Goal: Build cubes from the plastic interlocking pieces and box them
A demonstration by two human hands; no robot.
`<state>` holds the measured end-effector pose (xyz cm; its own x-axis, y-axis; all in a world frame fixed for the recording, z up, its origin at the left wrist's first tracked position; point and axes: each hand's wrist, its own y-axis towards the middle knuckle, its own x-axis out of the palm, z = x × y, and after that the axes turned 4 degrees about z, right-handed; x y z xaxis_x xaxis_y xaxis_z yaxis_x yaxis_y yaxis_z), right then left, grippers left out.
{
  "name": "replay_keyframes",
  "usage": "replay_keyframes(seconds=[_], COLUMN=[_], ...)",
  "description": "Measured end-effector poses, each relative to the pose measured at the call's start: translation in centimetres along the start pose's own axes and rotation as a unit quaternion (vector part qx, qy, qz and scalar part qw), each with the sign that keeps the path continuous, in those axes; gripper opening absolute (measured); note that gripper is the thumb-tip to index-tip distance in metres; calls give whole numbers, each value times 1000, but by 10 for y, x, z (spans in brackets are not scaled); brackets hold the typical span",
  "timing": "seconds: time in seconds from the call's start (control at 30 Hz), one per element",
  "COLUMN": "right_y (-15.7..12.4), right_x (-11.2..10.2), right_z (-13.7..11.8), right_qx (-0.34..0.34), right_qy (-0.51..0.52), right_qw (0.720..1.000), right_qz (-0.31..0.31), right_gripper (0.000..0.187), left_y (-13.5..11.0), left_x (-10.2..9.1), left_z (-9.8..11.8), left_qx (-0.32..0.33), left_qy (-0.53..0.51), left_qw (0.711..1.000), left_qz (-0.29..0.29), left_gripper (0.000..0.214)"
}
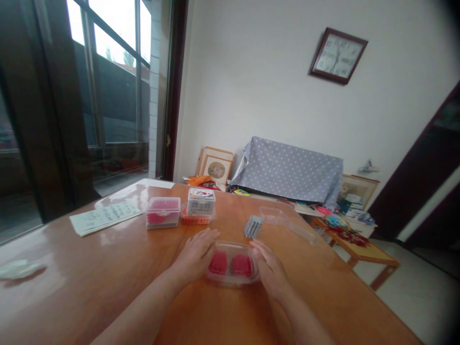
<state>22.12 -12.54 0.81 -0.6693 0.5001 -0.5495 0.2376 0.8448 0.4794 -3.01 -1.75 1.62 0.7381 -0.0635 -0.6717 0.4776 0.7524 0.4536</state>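
Observation:
A clear plastic container [233, 280] with two red blocks of small pieces [240, 265] inside sits on the table in front of me. My left hand [197, 251] is against its left side, fingers fairly straight and reaching past the far left corner. Along the right side lies my right hand [269, 268], its fingertips at the far right corner. The container is held between the two hands. Just beyond it stands a grey block of ridged pieces [253, 226], which neither hand touches.
A lidded box with pink contents [163, 213] stands left, beside a clear box of grey pieces [201, 203] on a tray with orange pieces [196, 220]. Empty clear trays [302, 233] lie right. Written papers [106, 218] and a crumpled white item [19, 269] are left.

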Motion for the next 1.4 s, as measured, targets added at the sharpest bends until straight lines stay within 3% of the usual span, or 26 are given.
replay_keyframes(seconds=[0.17, 0.33, 0.8, 1.17, 1.4], right_y=[1, -2, -8, -13, -13], right_x=[11, 11, 13, 23, 20], right_z=[10, 19, 20, 26, 17], right_qx=[11, 7, 14, 50, 182], right_qy=[-5, -14, -19, 55, 220], right_qw=[998, 997, 996, 995, 958], right_qz=[-69, -78, -88, -63, 3], right_gripper=[55, 52, 51, 56, 71], left_y=[-3, -7, -5, -5, -6], left_x=[4, 4, 9, 10, 17], left_z=[-3, -3, -7, -3, -12], left_qx=[4, -5, -24, -16, -64], left_qy=[42, 48, 65, 58, -26], left_qw=[997, 994, 990, 994, 997], left_qz=[-56, -103, -119, -87, -39], left_gripper=[48, 48, 51, 53, 53])
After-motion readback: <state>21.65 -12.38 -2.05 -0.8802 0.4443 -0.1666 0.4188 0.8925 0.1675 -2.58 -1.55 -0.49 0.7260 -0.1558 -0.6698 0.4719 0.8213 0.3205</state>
